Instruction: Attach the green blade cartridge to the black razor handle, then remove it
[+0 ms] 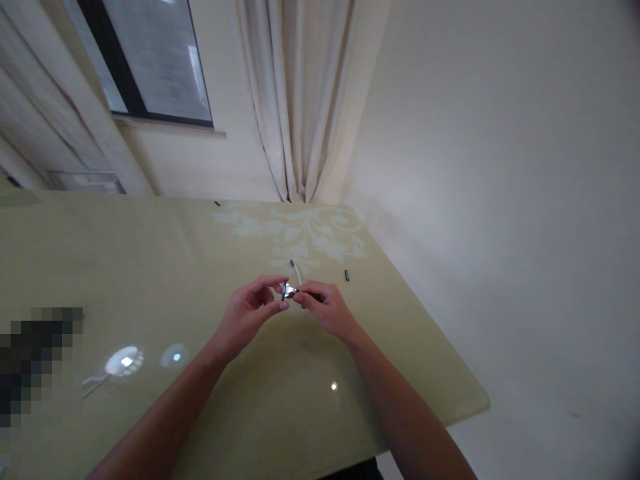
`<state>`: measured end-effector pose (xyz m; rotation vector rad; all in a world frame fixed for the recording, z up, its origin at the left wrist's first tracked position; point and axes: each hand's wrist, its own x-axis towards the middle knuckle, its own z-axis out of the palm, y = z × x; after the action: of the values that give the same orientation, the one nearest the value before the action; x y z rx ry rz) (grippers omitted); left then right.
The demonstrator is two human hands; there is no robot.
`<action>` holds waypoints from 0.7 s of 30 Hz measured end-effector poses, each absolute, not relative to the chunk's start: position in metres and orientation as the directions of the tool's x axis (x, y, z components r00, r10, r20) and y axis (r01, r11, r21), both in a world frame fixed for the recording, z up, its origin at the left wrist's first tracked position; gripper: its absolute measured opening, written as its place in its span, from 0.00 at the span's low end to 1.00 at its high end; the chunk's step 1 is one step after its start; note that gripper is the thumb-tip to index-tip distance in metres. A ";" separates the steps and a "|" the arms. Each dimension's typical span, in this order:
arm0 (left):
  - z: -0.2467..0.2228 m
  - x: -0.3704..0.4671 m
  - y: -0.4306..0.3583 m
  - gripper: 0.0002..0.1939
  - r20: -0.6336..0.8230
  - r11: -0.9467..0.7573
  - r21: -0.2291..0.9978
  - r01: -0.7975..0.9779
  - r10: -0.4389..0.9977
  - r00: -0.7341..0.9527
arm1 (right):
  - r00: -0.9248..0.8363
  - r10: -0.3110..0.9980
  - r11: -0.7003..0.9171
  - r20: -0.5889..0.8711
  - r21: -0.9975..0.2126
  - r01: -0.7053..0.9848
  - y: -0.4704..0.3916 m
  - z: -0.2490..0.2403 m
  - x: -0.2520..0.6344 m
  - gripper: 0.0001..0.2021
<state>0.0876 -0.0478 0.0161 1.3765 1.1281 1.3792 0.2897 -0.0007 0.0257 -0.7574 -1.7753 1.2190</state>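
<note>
Between my two hands, above the table, is a razor with a shiny silver neck (291, 291) and a dark, narrow head. My left hand (253, 303) pinches the ends of that dark head between thumb and fingers. My right hand (325, 305) is closed around the handle side, and its fingers hide most of the handle. Just beyond the hands lies a thin white piece with a dark tip (296, 269), partly covered by the right hand. To the right of it rests a small dark green, bar-shaped piece (347, 275).
The glossy pale green table (425, 373) has a floral pattern near its back edge. Another small dark piece (217, 203) lies at that edge. A pixelated dark patch (35, 360) covers the left side. Curtains (305, 100) and a wall stand behind.
</note>
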 end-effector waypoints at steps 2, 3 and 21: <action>0.018 0.089 -0.048 0.23 0.209 -0.209 0.978 -0.005 0.977 -0.031 | -0.459 0.837 0.350 0.297 -0.936 0.033 -0.002 0.027 0.289 0.16; 0.018 0.089 -0.048 0.23 0.201 -0.202 0.979 -0.021 0.979 -0.036 | -0.453 0.841 0.351 0.297 -0.936 0.038 -0.002 0.027 0.290 0.16; -0.001 0.087 -0.036 0.36 0.204 -0.203 0.972 0.123 0.979 0.003 | -0.358 0.870 0.443 0.338 -0.855 0.268 0.030 0.017 0.306 0.15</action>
<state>0.0866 -0.0363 -0.0014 1.4485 1.2032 1.3062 0.3062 0.0304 0.0168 -0.9654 -1.8589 0.9077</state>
